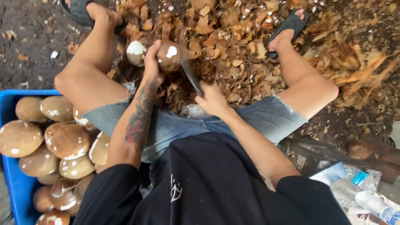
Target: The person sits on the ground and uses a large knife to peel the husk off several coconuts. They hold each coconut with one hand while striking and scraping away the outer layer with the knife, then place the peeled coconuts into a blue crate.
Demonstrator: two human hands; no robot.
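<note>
At lower left, tub (16, 191): blue, heaped with peeled coconuts (66, 141).
Right hand (212, 100): clenched on knife (191, 71).
Left hand (152, 62): grasping coconut (171, 56), blade touching it.
Beyond, ground: husk chips (233, 46).

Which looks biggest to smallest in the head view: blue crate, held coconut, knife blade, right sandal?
1. blue crate, partly out of frame
2. right sandal
3. held coconut and knife blade: look alike, unranked; left hand hides part of the coconut.

The blue crate (16, 183) of coconuts (66, 139) is cut off left.
</note>
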